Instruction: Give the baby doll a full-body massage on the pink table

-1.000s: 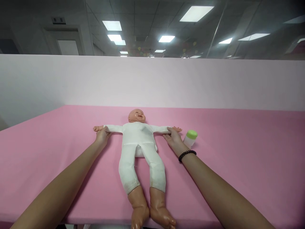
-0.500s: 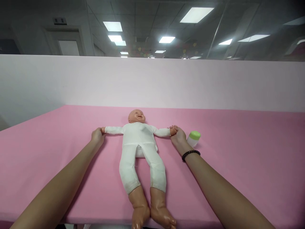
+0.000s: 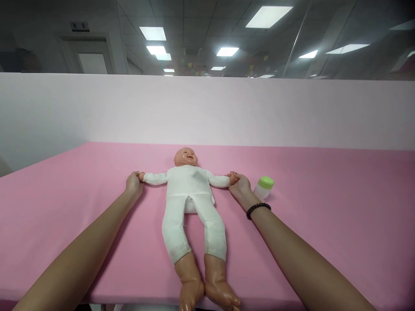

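Observation:
A baby doll in a white cloth suit lies on its back on the pink table cover, arms stretched sideways and bare feet at the near edge. My left hand is closed round the doll's hand on the left side. On the other side my right hand grips the doll's other hand, whose small fingers show above mine. A black coiled band circles my right wrist. Just beyond that wrist, a clear bottle with a green cap rests on the cover, partly hidden by my hand.
A white wall panel rises along the table's far side. Above it, glass shows ceiling lights and a door. A blurred dark shape is at the far upper left.
Both my hands have shifted slightly inward with the doll's hands, and its sleeves bend a little more. The doll's body stays in place. A blurred shape has appeared behind the glass at left.

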